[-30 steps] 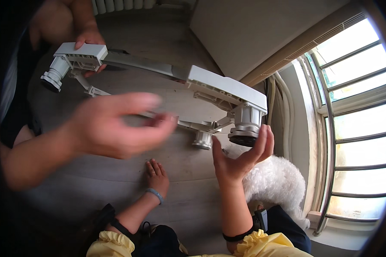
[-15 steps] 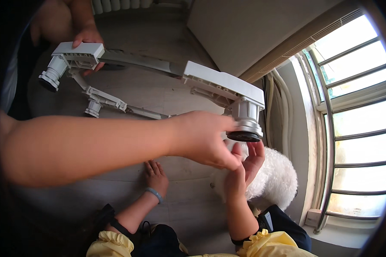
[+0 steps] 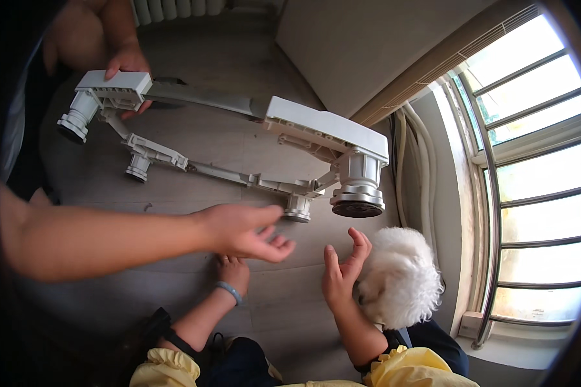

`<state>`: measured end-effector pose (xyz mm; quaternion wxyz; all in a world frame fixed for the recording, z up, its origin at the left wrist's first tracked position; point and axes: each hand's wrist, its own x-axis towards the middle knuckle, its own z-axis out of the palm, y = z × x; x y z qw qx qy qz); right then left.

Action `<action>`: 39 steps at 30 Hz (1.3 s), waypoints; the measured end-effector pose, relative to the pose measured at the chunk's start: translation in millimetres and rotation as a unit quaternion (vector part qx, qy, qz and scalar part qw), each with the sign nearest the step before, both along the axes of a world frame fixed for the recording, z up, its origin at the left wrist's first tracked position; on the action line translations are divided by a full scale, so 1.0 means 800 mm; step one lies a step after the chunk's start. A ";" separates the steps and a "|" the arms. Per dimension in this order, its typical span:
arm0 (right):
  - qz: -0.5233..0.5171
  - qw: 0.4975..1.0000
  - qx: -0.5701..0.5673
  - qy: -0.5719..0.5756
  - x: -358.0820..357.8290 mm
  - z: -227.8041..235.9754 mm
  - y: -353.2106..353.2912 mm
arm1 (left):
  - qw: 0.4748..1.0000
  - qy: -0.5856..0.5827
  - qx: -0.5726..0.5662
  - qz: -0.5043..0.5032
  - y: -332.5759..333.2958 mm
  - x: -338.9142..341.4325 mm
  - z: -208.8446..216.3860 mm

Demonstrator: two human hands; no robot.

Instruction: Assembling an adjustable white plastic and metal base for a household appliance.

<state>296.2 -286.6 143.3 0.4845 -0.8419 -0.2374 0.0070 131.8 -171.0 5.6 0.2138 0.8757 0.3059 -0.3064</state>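
In the head view, a white plastic, round-footed frame (image 3: pixel 326 132) is held far left by a co-worker's hand (image 3: pixel 129 60). Near its right corner, the empty right hand (image 3: pixel 344 274) is held wide; the left hand (image 3: pixel 235 274) is partly covered by a forearm (image 3: pixel 122 242), its grip indeterminable.

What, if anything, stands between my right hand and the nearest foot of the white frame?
Nothing visible stands between the right hand and that foot. The dog is at the hand's right, the other person's hand to its left.

White dog (image 3: pixel 403 277) near barred window (image 3: pixel 536 222)
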 end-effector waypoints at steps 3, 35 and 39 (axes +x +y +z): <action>-0.006 1.000 -0.009 -0.021 0.002 -0.005 -0.003 | 0.999 -0.029 0.025 0.011 -0.003 -0.006 -0.014; 0.122 0.879 -0.451 0.092 0.003 -0.189 -0.111 | 0.979 -0.093 0.178 0.021 -0.041 -0.025 -0.050; 0.129 0.877 -0.453 0.090 0.007 -0.192 -0.115 | 0.979 -0.086 0.182 0.018 -0.043 -0.024 -0.047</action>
